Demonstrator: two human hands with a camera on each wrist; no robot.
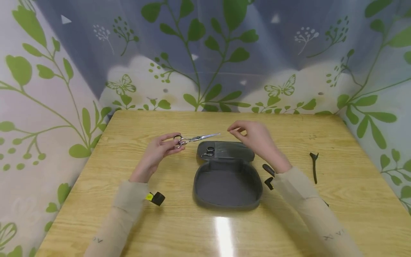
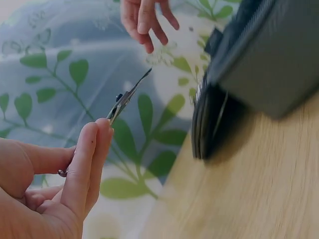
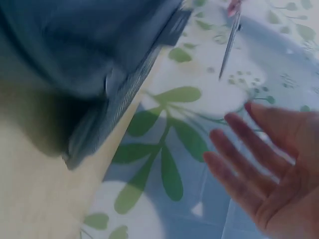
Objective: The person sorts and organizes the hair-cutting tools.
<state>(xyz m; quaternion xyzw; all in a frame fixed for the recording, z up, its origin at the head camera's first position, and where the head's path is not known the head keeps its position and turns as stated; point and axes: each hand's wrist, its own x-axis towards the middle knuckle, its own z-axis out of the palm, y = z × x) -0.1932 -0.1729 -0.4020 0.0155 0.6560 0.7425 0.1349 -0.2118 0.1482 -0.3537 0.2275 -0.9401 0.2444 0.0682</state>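
My left hand (image 1: 155, 152) grips a pair of silver scissors (image 1: 203, 137) by the finger rings, the blades together and pointing right. In the left wrist view the thumb and fingers pinch the scissors (image 2: 124, 98) at the handle side. Off the blade tip, a short gap away, is my right hand (image 1: 258, 138), which holds nothing; its fingers (image 3: 239, 149) are extended and spread in the right wrist view. Below both hands lies an unzipped dark grey case (image 1: 228, 184). Its raised lid carries a second pair of scissors (image 1: 209, 151), partly tucked into a pocket.
Black clip-like pieces (image 1: 269, 183) lie right of the case, partly under my right forearm. Farther right is a slim black forked piece (image 1: 314, 168). A black block with a yellow part (image 1: 158, 198) sits beside my left sleeve. Leaf-patterned curtains (image 1: 205, 53) surround the wooden table (image 1: 179, 228).
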